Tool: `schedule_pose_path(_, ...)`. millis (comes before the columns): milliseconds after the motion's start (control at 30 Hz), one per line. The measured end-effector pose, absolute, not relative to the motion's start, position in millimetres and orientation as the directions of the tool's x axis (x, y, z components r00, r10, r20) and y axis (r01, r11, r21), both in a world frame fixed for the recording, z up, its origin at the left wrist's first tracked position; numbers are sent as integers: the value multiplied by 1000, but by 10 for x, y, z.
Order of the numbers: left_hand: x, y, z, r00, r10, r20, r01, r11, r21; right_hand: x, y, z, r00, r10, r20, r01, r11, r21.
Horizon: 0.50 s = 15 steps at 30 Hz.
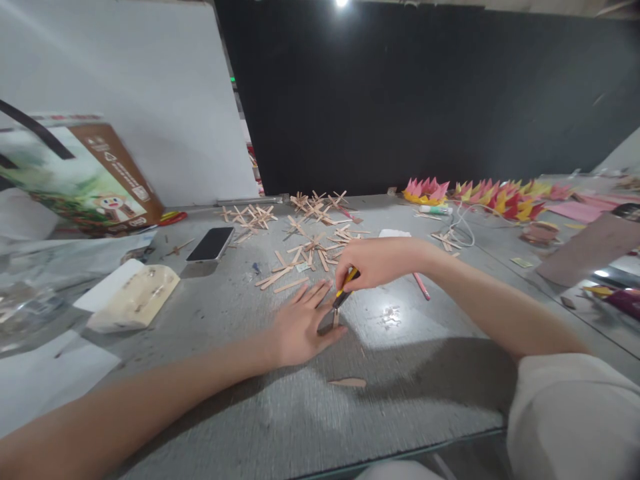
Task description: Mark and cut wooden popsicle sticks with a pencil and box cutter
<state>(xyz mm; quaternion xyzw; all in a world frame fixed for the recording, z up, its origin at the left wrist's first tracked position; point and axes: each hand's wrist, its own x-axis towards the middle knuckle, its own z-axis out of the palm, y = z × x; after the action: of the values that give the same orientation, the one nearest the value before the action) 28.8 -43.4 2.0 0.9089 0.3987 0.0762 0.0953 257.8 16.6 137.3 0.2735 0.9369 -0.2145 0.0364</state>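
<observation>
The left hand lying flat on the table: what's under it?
The left hand presses down a wooden stick whose end pokes out by the fingertips, where the right hand works a yellow-black cutter. The rest of the stick is hidden beneath the palm.

Two bare forearms, left hand and right hand ungloved, pale short sleeve at right shoulder

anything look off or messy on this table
Mostly clutter: wooden craft sticks lie strewn loose and crossed at the back of the table. One cut-off stick piece lies alone near the front edge, apart from both hands. Nothing looks spilled.
</observation>
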Motion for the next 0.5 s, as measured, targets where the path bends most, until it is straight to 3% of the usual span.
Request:
schedule_pose_path(367,317,-418,-38,643,761,86,733,-644,219,2446,51,1341,-849,507,-145,527,825,-205)
schedule_pose_path(500,306,-400,-95,646,754,119,723,-655,219,2421,55,1329,-859,492,-142,512,833,-210)
